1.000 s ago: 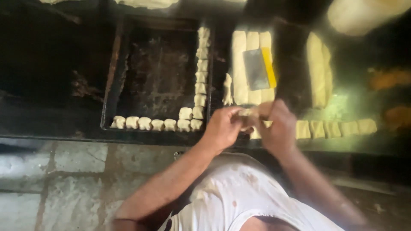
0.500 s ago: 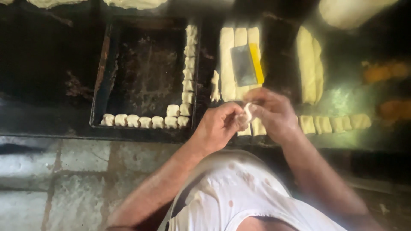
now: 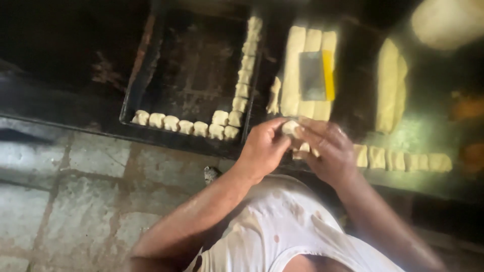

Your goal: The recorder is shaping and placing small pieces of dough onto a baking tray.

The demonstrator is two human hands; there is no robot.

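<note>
In the head view, your left hand (image 3: 262, 148) and your right hand (image 3: 327, 151) meet just in front of your chest, over the near edge of the dark bench (image 3: 428, 176). Between them sits a small pale lump of dough (image 3: 290, 127): the fingertips of both hands pinch it from either side, so each grip is closed narrowly on that one piece. The picture is blurred with motion, so you cannot tell exactly which fingers press where.

Just beyond your left hand lies a dark rectangular metal baking tray (image 3: 151, 80). Small pale dough pieces (image 3: 186, 126) line its near edge in a row, touching one another, and a second line of them (image 3: 247, 65) runs up its right side; the two lines meet at the near right corner. The rest of the tray floor is bare and dark.

Right of the tray, long pale strips of dough (image 3: 295, 65) lie side by side on the bench, and a flat rectangular scraper with a grey blade and a yellow handle edge (image 3: 316, 75) rests on top of them. Further right lies another long pale dough strip (image 3: 390, 85). A row of cut pale dough squares (image 3: 398, 161) sits along the bench's near edge, just beside your right hand.

Below, your white sleeveless top (image 3: 272, 231) fills the lower middle, with a grey stone-slab floor (image 3: 75, 201) to the left.
</note>
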